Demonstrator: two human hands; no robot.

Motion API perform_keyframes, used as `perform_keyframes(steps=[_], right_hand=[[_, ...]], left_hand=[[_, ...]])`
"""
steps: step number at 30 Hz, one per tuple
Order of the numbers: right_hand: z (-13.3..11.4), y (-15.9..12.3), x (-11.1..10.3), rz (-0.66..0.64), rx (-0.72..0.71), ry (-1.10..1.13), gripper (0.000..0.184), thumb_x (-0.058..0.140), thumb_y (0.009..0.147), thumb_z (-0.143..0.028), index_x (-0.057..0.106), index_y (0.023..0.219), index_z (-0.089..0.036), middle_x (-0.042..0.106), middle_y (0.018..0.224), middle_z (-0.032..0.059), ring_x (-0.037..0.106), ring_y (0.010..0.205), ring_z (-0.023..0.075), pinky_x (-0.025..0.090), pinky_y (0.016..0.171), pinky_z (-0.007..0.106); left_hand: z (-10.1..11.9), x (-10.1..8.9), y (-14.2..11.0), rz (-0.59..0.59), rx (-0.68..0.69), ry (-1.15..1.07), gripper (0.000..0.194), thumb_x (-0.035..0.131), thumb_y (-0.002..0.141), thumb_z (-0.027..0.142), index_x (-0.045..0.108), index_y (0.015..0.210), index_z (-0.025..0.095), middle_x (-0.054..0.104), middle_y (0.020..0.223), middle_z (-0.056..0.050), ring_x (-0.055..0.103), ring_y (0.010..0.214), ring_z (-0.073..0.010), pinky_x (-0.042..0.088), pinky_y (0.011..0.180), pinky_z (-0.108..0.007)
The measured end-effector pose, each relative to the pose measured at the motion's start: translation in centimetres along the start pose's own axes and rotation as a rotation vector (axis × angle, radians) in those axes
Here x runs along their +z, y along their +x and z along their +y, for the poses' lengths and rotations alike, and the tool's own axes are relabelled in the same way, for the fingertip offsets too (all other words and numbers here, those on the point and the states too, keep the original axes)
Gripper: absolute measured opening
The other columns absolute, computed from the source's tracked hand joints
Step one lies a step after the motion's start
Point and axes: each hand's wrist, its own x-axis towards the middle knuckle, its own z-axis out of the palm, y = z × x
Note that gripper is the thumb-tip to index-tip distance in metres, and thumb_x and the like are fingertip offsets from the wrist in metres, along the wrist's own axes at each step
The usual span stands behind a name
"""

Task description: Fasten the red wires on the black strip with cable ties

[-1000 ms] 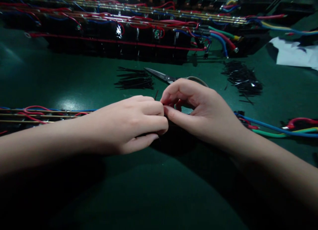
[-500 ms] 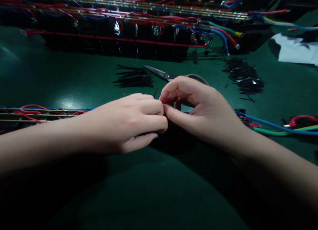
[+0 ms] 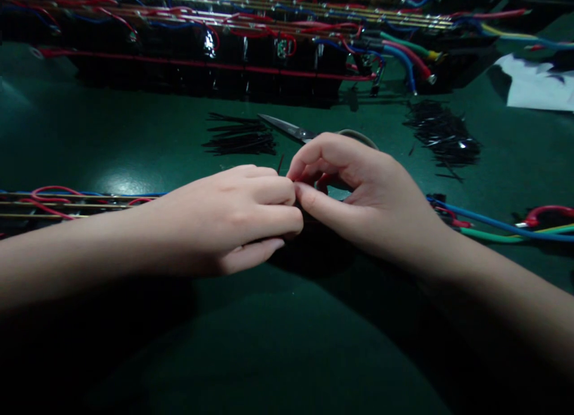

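My left hand (image 3: 244,214) is closed, its fingers curled over a wired strip assembly (image 3: 96,206) that runs left to right beneath both hands. Thumb and forefinger of my right hand (image 3: 347,191) are pinched together against the left knuckles. What the fingertips of either hand hold is hidden. Just beyond the left fingers a thin dark strip (image 3: 280,162), perhaps a cable tie's end, sticks out. Scissors (image 3: 289,130) lie behind the right hand, blades pointing left and handles partly covered by it. To their left lies a small bunch of black cable ties (image 3: 242,137).
A larger heap of black cable ties (image 3: 442,134) lies at the right. Long black assemblies with red and blue wires (image 3: 215,44) stretch across the back. Blue and green cables (image 3: 493,223) leave the near assembly rightward. White paper (image 3: 538,86) rests on the green tabletop (image 3: 278,343).
The hands keep almost the same pose and place, fingertips together. The background has shifted slightly, as from a small head movement.
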Motion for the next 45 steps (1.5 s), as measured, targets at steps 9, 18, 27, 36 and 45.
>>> perform_keyframes(steps=[9,18,27,36,45], right_hand=[[0.02,0.01,-0.05,-0.006,-0.003,0.000,0.009,0.061,0.088,-0.011,0.065,0.092,-0.017,0.069,0.087,0.0008,0.063,0.078,0.0144,0.051,0.072,0.027],[0.06,-0.04,-0.01,-0.010,0.000,-0.003,0.010,0.061,0.089,-0.013,0.068,0.093,-0.018,0.070,0.088,0.0018,0.064,0.079,0.0163,0.052,0.073,0.029],[-0.01,-0.01,0.00,-0.007,-0.012,-0.011,0.010,0.059,0.089,-0.012,0.067,0.092,-0.018,0.069,0.087,0.0010,0.063,0.078,0.0148,0.051,0.073,0.027],[0.02,-0.03,-0.02,-0.006,-0.003,-0.018,0.011,0.059,0.089,-0.012,0.068,0.093,-0.019,0.070,0.087,0.0010,0.064,0.079,0.0156,0.052,0.073,0.028],[0.05,-0.03,0.00,-0.004,-0.009,-0.023,0.011,0.059,0.089,-0.014,0.068,0.094,-0.019,0.070,0.087,0.0013,0.064,0.078,0.0157,0.052,0.073,0.028]], left_hand=[[-0.08,-0.04,-0.01,-0.003,0.001,0.002,0.022,0.047,0.099,0.012,0.065,0.087,0.017,0.059,0.085,-0.005,0.055,0.084,-0.0205,0.045,0.078,-0.034],[-0.07,-0.25,0.11,-0.023,-0.001,0.006,0.023,0.046,0.098,0.012,0.064,0.086,0.019,0.059,0.082,-0.004,0.055,0.082,-0.0197,0.046,0.078,-0.033],[0.02,-0.15,0.07,-0.009,0.001,0.007,0.020,0.049,0.096,0.011,0.064,0.085,0.019,0.060,0.083,-0.004,0.056,0.083,-0.0206,0.045,0.078,-0.033],[-0.09,-0.23,0.04,-0.025,0.001,0.009,0.021,0.047,0.097,0.012,0.064,0.087,0.019,0.060,0.084,-0.005,0.056,0.083,-0.0206,0.046,0.078,-0.033],[-0.13,-0.22,-0.01,-0.033,0.004,0.020,0.022,0.046,0.098,0.013,0.065,0.089,0.020,0.061,0.084,-0.004,0.057,0.085,-0.0206,0.048,0.081,-0.033]])
